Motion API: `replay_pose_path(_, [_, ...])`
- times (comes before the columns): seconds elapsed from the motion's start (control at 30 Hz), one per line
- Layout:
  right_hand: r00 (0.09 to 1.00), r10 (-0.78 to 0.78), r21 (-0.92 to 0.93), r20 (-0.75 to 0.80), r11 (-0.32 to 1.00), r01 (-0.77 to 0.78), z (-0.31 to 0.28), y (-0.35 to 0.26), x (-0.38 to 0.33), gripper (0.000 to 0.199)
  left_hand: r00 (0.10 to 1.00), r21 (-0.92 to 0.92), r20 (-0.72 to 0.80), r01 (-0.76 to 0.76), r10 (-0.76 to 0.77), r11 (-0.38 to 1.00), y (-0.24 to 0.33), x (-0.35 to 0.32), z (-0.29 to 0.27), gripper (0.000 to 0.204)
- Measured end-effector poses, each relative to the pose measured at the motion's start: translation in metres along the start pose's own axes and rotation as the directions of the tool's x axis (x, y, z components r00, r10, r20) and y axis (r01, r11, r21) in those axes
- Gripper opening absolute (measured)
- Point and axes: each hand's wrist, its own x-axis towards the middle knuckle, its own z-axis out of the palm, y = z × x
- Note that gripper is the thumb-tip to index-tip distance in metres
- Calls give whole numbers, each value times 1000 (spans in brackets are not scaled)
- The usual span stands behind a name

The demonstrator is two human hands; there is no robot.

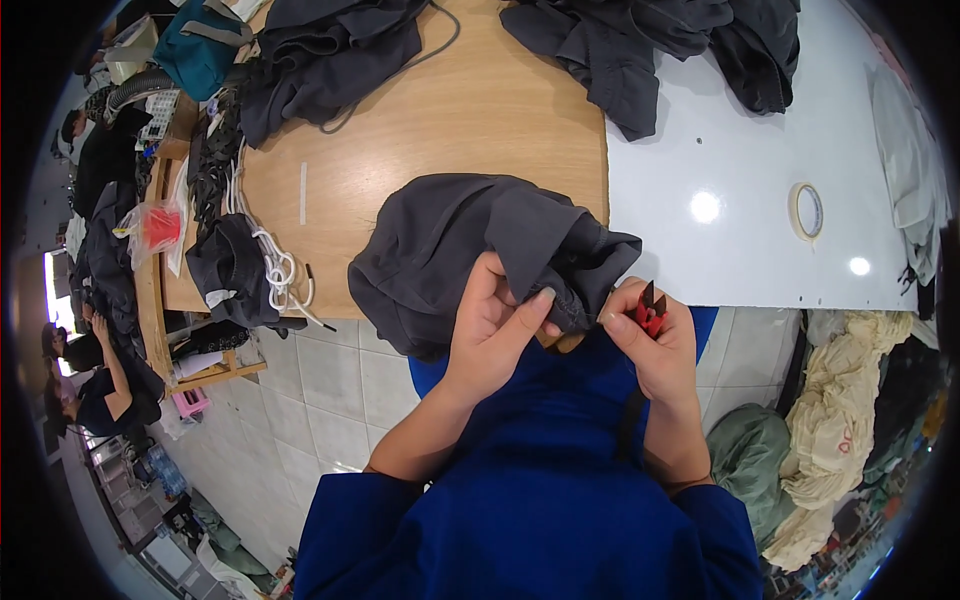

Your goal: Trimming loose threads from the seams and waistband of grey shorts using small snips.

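Note:
A dark grey fabric garment [430, 245] lies bunched at the near edge of the wooden table, partly over the edge. My left hand [490, 335] grips its folded, stitched edge between thumb and fingers. Just right of it, my right hand [658, 352] is closed around small red thread snips [652, 312], dark blades pointing up and away. The thumb and forefinger of that hand pinch together close to the garment's edge; whether a thread is between them is too small to tell.
More dark grey garments [335, 50] lie at the far left and far right [680, 40]. White cords [275, 262] sit beside a dark bundle at left. A tape roll [806, 211] rests on the white tabletop [720, 160]. Cloth sacks [830, 420] stand at lower right; people work far left.

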Motion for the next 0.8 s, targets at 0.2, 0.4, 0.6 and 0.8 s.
replay_pose_path(0.2, [968, 85, -90, 235, 994, -65, 1, -19, -9, 7, 998, -15, -62, -34, 33, 999, -4, 1, 0, 19])
replay_pose_path(0.4, [827, 104, -276, 553, 959, 64, 0, -28, -13, 15, 988, -79, -149, -48, 36, 996, -6, 4, -1, 20])
replay_pose_path(0.6, [973, -28, -7, 227, 1000, 30, -10, -10, -23, 44, 990, -196, -133, 16, -42, 981, 1, 5, -1, 22])
replay_pose_path(0.8, [888, -449, -584, 103, 695, 419, -10, 1, 5, 34, 990, -225, -120, 46, -75, 973, 2, 3, 2, 24])
